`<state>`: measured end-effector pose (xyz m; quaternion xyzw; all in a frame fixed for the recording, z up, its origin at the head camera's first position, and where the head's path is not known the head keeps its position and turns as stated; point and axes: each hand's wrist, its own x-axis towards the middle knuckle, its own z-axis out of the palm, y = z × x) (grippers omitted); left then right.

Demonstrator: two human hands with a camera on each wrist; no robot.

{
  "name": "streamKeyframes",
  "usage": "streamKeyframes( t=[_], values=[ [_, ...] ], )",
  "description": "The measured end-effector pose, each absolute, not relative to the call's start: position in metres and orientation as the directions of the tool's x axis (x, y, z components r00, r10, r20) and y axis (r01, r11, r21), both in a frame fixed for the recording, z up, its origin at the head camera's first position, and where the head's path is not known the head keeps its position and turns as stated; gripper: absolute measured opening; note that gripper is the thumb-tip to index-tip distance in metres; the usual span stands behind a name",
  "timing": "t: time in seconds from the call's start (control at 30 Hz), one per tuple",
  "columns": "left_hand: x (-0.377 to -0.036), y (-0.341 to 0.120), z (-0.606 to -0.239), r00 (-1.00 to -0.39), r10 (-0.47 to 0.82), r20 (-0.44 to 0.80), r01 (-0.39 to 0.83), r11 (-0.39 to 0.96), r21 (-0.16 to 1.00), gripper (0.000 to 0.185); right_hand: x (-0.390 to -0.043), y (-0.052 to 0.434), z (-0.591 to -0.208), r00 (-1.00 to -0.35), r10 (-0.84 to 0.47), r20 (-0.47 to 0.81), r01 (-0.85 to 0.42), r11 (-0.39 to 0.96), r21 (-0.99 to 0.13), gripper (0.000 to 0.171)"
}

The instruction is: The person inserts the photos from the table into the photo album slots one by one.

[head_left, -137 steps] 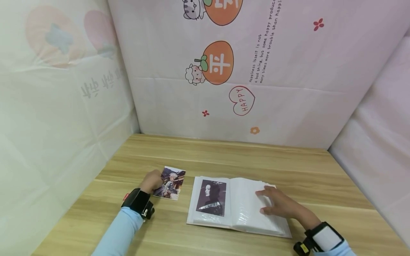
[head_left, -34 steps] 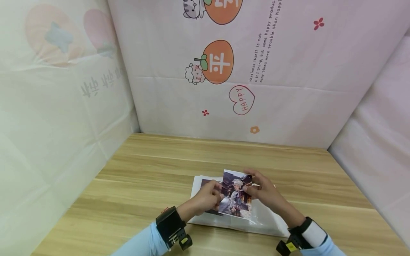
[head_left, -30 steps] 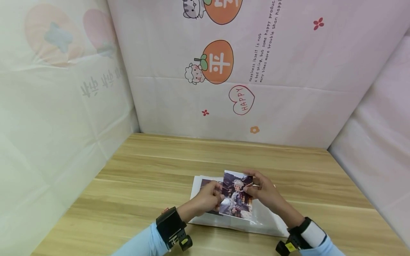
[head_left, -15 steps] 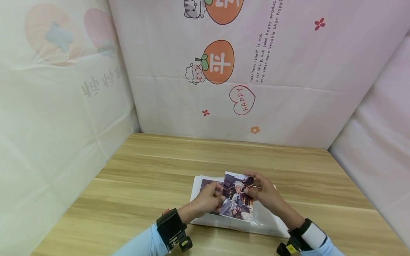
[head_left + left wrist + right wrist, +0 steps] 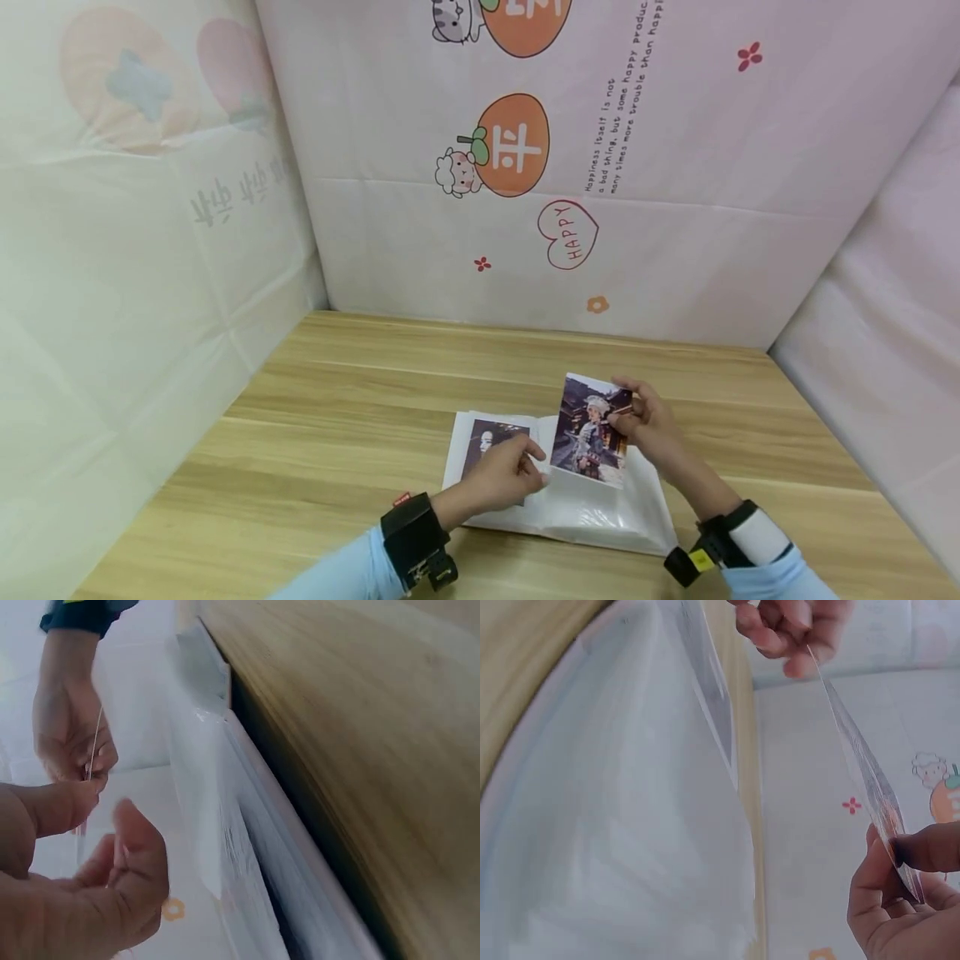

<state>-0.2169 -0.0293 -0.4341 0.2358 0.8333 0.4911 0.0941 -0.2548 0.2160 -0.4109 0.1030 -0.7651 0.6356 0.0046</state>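
A photo print [image 5: 588, 437] of a person in a white hat is held upright by its right edge in my right hand [image 5: 651, 425], thumb in front and fingers behind. Seen nearly edge-on in the right wrist view, the print [image 5: 866, 776] is clear of the page. Below it lies an open photo album [image 5: 600, 518] with a glossy clear pocket on its right page. My left hand [image 5: 501, 475] hovers over the left page, thumb and index apart, with nothing between them. It partly covers a dark portrait photo [image 5: 474, 446] in that page's pocket.
The album lies on a wood-grain table [image 5: 360, 400]. A white printed cloth [image 5: 420, 250] hangs behind the table, and white cloth walls [image 5: 150, 317] stand at its left and right. Both wrists carry black straps with small cameras.
From the table's left, the photo print came over the album, held by both hands. In the last half second my left hand let go, and my right hand lifted the print up and rightward.
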Motion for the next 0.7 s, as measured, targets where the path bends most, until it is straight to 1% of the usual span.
streamKeyframes(
  t=[0.1, 0.2, 0.37, 0.5, 0.57, 0.7],
  values=[
    [-0.214, -0.02, -0.435, -0.829, 0.538, 0.153, 0.492, 0.573, 0.655, 0.026, -0.261, 0.223, -0.409, -0.983, -0.114, 0.143, -0.164, 0.197, -0.967, 0.059],
    [-0.207, -0.008, -0.434, -0.807, 0.57, 0.156, 0.563, 0.661, 0.497, 0.031, -0.267, 0.229, -0.409, -0.986, -0.086, 0.146, -0.161, 0.21, -0.964, 0.06],
    [-0.199, 0.015, -0.436, -0.826, 0.554, 0.105, 0.547, 0.742, 0.388, 0.04, -0.278, 0.234, -0.411, -0.985, -0.072, 0.159, -0.169, 0.176, -0.97, 0.061],
    [-0.197, 0.032, -0.439, -0.854, 0.513, 0.084, 0.511, 0.801, 0.313, 0.047, -0.286, 0.235, -0.412, -0.984, -0.072, 0.162, -0.172, 0.167, -0.971, 0.063],
    [-0.198, 0.039, -0.439, -0.873, 0.483, 0.071, 0.482, 0.827, 0.29, 0.049, -0.289, 0.235, -0.412, -0.983, -0.08, 0.168, -0.18, 0.18, -0.967, 0.063],
    [-0.2, 0.05, -0.44, -0.905, 0.425, 0.013, 0.41, 0.866, 0.285, 0.055, -0.295, 0.235, -0.412, -0.982, -0.085, 0.167, -0.181, 0.201, -0.963, 0.063]
  ],
)
